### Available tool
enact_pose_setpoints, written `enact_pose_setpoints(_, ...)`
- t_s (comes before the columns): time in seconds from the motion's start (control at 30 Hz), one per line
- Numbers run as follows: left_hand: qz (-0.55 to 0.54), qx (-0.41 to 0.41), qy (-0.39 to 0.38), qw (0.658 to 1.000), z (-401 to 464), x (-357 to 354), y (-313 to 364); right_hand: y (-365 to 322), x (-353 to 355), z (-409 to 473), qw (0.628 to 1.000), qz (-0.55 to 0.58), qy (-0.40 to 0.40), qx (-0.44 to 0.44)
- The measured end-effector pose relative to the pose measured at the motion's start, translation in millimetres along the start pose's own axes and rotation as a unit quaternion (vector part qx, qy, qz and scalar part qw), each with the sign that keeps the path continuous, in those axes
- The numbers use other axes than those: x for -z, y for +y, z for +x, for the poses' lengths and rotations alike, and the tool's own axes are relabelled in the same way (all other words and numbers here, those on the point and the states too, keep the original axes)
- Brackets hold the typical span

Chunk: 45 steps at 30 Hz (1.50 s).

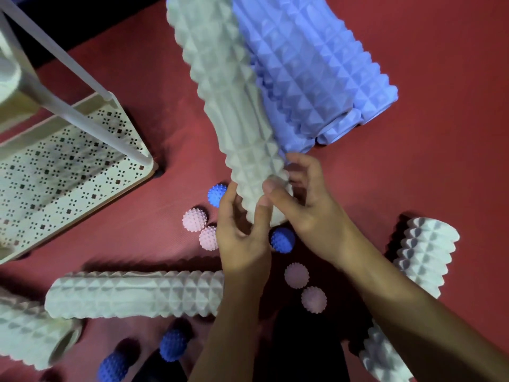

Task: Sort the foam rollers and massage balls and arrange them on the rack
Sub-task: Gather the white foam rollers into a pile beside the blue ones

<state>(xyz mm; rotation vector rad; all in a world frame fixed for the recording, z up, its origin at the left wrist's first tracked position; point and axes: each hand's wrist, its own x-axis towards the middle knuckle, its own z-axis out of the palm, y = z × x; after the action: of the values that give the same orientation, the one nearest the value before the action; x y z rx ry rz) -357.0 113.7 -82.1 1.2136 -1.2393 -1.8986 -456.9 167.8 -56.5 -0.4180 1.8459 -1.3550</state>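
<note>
Both hands are meeting at the near end of a long pale green roller (pixel 220 92), which is slanting up and away from the red mat (pixel 427 166) toward the top of the view. The left hand (pixel 242 238) is curling its fingers round the roller's left edge, thumb lying up along the ridged foam. The right hand (pixel 308 210) is closing its grip on the same end from the right, thumb pressing across the end and fingers wrapping behind it. The roller's end is partly hidden by the fingers, so I cannot tell whether it is touching the mat.

Just beside that roller, on its right, a lilac-blue roller (pixel 325 70) is lying on the mat; the two seem to be touching along their length, though blur makes this uncertain.

At the left a white rack (pixel 68 166) is standing on the mat, its perforated bottom shelf bare where it shows.

A second pale green roller (pixel 132 295) is lying across the mat near the left forearm, and a third (pixel 30 334) is sitting at the lower left corner. Two pale lilac rollers are lying at the right, one (pixel 424 252) beyond the right forearm and one (pixel 385 357) nearer the bottom edge.

Spiky balls are scattered round the hands: two pink ones (pixel 194 219) touching each other left of the left hand, two more pink ones (pixel 296 275) between the forearms, a blue ball (pixel 217 194) by the left fingers, another blue ball (pixel 282 240) under the held roller's end, and two blue balls (pixel 173 345) near the bottom edge.
</note>
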Motion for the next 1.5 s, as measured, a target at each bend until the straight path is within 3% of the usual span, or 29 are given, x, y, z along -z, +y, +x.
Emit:
enact_pose_setpoints(0.2,0.119,-0.086,-0.097,0.984,-9.0,-10.8,25.5,-29.3,23.2,-0.4,0.993,0.083,0.08,0.029)
enact_pose_setpoints(0.47,0.296,-0.131,-0.191,0.927,7.9,-36.1,16.0,-3.4,56.5,-11.1,0.958,0.201,0.192,-0.071)
enact_pose_setpoints(0.57,0.285,-0.102,-0.193,0.934,12.2,-41.8,3.1,9.2,64.7,-6.2,0.953,0.219,0.193,-0.082)
enact_pose_setpoints(0.73,0.206,-0.073,-0.122,0.968,16.9,-46.1,-11.6,32.7,73.7,15.6,0.941,0.24,0.203,-0.128)
enact_pose_setpoints(1.07,0.199,-0.055,-0.102,0.973,19.2,-48.1,-20.9,75.0,80.7,65.5,0.928,0.191,0.25,-0.201)
enact_pose_setpoints(1.5,0.189,0.001,-0.126,0.974,9.3,-57.2,-19.7,76.2,87.5,51.0,0.959,0.032,0.238,-0.149)
